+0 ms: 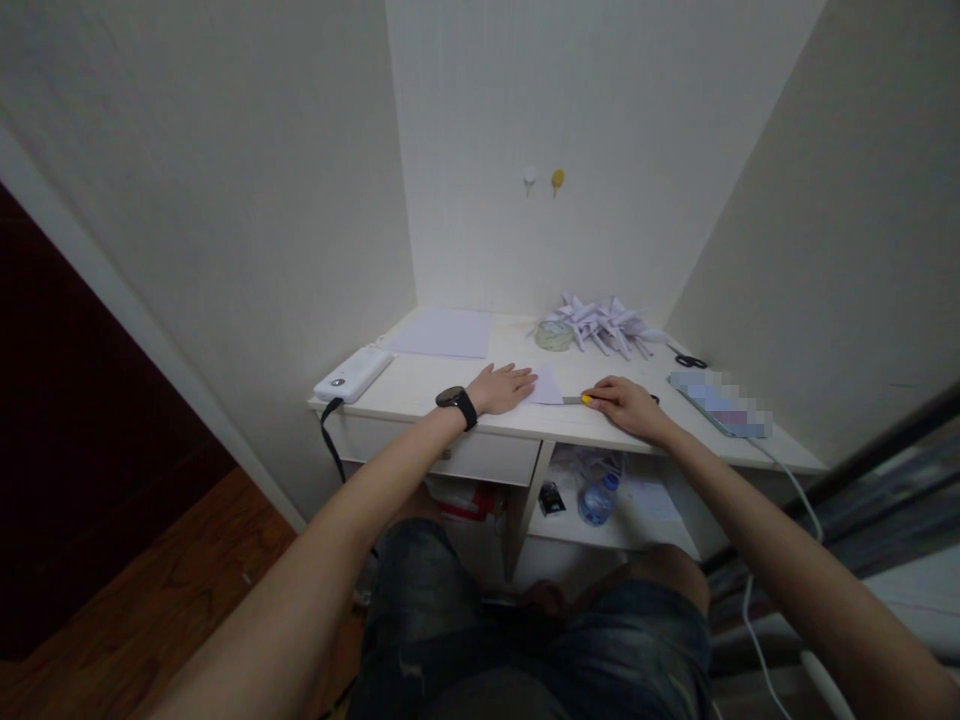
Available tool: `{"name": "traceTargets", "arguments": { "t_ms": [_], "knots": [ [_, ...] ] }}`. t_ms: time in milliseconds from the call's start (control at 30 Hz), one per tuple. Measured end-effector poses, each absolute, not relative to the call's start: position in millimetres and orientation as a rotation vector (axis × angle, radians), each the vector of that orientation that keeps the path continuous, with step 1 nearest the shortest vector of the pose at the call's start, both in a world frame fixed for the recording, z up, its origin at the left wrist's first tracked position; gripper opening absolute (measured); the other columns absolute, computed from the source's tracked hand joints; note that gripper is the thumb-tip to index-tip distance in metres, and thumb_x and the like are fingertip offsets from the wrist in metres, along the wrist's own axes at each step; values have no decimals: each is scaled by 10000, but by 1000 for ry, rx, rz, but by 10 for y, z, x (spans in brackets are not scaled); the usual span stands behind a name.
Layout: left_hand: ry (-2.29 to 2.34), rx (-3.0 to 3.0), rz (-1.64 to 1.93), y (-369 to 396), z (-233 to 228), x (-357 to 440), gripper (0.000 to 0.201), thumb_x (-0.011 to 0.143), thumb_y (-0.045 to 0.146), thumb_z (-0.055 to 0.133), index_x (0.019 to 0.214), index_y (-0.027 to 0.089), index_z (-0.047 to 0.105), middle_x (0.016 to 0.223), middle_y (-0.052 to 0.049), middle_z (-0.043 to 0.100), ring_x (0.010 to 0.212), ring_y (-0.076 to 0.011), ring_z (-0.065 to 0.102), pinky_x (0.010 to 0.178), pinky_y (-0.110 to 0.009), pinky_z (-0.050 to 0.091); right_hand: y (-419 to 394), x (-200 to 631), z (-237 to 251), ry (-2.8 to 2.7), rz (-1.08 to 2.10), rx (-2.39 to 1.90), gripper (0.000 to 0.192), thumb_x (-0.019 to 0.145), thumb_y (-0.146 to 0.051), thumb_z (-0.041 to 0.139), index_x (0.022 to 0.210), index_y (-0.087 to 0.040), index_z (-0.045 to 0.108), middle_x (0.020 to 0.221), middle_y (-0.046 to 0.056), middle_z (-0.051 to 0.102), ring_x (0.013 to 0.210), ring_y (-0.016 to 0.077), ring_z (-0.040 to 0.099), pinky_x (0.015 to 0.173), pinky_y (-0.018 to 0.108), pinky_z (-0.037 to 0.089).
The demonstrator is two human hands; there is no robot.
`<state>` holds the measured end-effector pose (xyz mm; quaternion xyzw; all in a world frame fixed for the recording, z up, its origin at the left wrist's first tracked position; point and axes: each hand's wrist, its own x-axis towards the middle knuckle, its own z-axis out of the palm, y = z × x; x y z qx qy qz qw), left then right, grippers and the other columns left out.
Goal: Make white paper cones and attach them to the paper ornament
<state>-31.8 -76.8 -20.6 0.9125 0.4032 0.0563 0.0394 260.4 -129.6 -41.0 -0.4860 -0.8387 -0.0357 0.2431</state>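
My left hand, wearing a black watch on its wrist, lies flat with its fingers stretched over a small piece of white paper near the desk's front edge. In my right hand is a utility knife with a yellow part by my fingertips and a dark rear end. Its grey blade points left and meets the paper's lower right corner; whether it sits inside a fold I cannot tell. My left palm hides the paper's left part.
Folded paper pinwheel shapes pile up at the back beside a round tape roll. White sheets lie back left, a white power bank-like device at left. Black-handled scissors and a phone-like slab lie right. A bottle stands on the shelf below.
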Motion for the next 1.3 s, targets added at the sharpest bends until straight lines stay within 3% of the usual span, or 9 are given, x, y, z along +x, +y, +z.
{"name": "traceTargets", "arguments": {
  "t_ms": [100,200,333,467,600,800,1300],
  "knots": [
    [1182,2862,292,-764,-233,-319,707,963,650,266,1505,215,396,1609,-98,292,1482,-303,264,1178,-505,205,-1299,2590,-424,-2264,-179,-1404,301,944,-318,535,1105,-210,765,1033,100,710,940,234,643,838,331,488],
    [1080,2928,369,-796,-238,-315,782,910,710,375,1460,161,466,1547,-141,409,1427,-274,381,1153,-381,275,-1293,2561,-429,-2264,-274,-1474,334,970,-335,495,1121,-198,759,1033,114,705,940,234,636,839,322,471],
    [1048,2961,447,-855,-209,-302,609,944,629,404,1315,196,619,1347,-103,632,1216,-252,596,989,-322,424,-1312,2522,-406,-2216,-361,-1639,372,989,-359,454,1115,-187,758,1052,131,701,950,235,632,847,319,450],
    [1078,3017,515,-903,-149,-288,493,1009,499,345,1103,207,730,1056,-98,752,967,-238,690,811,-312,458,-1357,2488,-370,-2197,-394,-1726,379,991,-356,439,1118,-183,752,1048,129,695,944,237,622,850,319,437],
    [1205,2953,679,-930,-109,-285,430,1009,419,386,1047,202,755,961,-113,763,880,-241,699,770,-311,451,-1388,2482,-357,-2153,-400,-1773,380,987,-368,435,1130,-194,741,1029,128,695,934,241,621,821,321,441],
    [1320,2743,902,-936,-108,-296,389,993,396,423,1132,218,739,1033,-100,763,926,-241,698,807,-313,460,-1406,2495,-363,-2109,-433,-1784,370,982,-353,431,1140,-225,740,1022,138,704,914,260,633,758,337,459],
    [1309,1947,1462,-591,-112,-380,243,886,285,605,990,136,765,972,-104,768,889,-214,695,808,-288,503,-1365,2508,-399,-2146,-397,-1729,369,990,-323,420,1109,-199,746,1020,135,707,966,241,635,853,327,466]
  ]
}}
